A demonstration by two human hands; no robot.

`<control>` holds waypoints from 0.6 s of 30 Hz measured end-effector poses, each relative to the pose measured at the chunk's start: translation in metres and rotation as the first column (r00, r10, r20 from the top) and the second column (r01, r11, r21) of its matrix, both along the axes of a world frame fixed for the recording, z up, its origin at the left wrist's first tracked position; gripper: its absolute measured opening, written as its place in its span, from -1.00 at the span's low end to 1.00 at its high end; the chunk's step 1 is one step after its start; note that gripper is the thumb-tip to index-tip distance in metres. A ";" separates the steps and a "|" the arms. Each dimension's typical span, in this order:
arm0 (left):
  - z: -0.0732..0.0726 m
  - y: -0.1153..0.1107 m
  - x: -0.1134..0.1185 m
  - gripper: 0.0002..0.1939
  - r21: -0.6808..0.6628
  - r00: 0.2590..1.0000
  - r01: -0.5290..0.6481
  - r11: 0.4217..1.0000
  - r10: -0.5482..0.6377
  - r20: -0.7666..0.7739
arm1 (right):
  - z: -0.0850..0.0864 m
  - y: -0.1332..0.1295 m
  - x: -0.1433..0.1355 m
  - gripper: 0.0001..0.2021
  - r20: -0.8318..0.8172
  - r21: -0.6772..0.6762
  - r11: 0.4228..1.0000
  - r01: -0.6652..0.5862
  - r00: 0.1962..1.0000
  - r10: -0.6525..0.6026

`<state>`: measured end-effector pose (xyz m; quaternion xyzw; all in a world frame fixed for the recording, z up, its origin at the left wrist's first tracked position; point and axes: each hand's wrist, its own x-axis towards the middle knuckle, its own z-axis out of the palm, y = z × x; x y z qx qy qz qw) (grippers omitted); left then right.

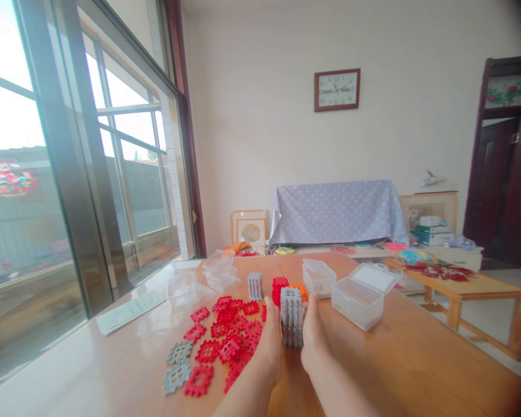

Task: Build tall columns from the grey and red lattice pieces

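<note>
Between my two palms stands a stack of grey window-shaped building tiles [292,318], with notched edges. My left hand [271,336] presses against its left side, and my right hand [314,336] is against the right. Red tiles [280,285] and an orange tile [298,288] show just behind the stack. Left of my hands lies a loose heap of red tiles [229,347], with two grey tiles [177,375] at its near left edge. Another small grey stack [255,286] stands upright behind the heap. My forearms cover part of the heap.
Two clear plastic boxes, an upright one [319,278] and one with its lid raised [358,301], stand at the right. Clear containers [182,292] and a printed sheet [132,310] lie at the left. The wooden table [395,359] ends near a low bench [469,289].
</note>
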<state>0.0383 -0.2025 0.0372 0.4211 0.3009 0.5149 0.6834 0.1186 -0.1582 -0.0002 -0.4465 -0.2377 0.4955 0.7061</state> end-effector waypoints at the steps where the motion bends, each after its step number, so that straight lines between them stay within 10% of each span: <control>1: 0.000 0.000 0.000 -0.10 0.023 1.000 -0.014 1.000 0.014 0.003 | 0.001 -0.001 0.000 -0.37 -0.001 0.015 1.000 0.013 1.000 -0.013; 18: -0.005 0.007 0.000 -0.22 0.034 0.999 -0.040 0.999 0.039 0.039 | 0.014 -0.012 -0.008 -0.29 -0.072 -0.072 0.982 -0.177 0.983 0.171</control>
